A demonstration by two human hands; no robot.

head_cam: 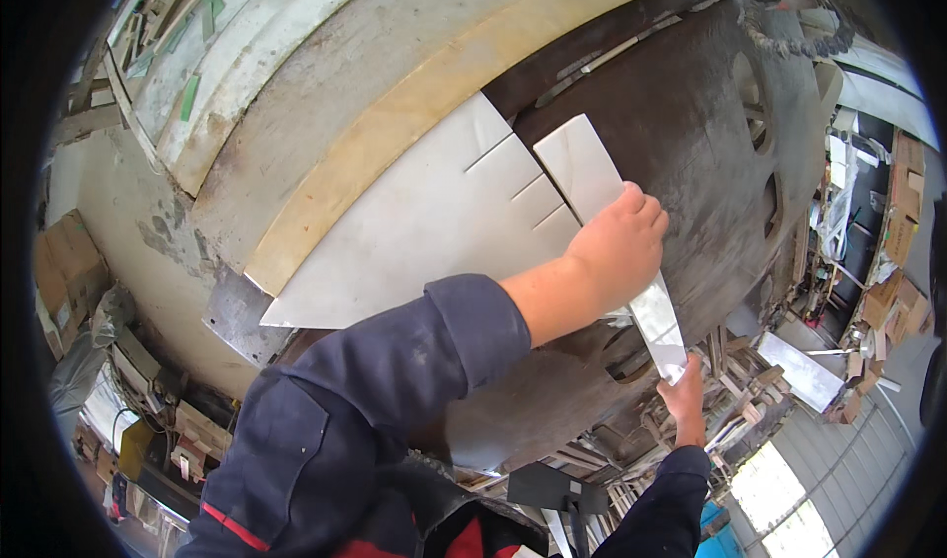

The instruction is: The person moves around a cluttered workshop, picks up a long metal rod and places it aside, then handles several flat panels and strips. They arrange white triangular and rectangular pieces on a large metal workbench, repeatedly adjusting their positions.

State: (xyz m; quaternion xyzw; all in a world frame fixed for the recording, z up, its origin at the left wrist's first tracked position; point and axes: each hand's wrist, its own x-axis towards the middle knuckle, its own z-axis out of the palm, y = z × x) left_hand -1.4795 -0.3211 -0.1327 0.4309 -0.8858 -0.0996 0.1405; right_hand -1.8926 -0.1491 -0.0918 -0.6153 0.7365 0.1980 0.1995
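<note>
My left hand (621,236) grips a long, pale, flat strip (581,158) from above, near its middle. My right hand (684,395) holds the strip's lower end, its thumb at the end. The strip's lower part looks glossy. Beside its upper end lies a large off-white sheet (414,210) with a pointed left corner. Several short, straight slits run inward from the sheet's right edge. A narrow dark gap parts the strip from the sheet. Both are over a broad, dark brown, worn surface (688,173). My left forearm passes over the sheet.
A yellowish curved band (414,129) borders the sheet's upper side. A thin bar (610,55) lies on the dark surface, which has oval openings. Scrap strips (740,402) are piled below right. Cardboard boxes (70,269) stand far left; more lie far right.
</note>
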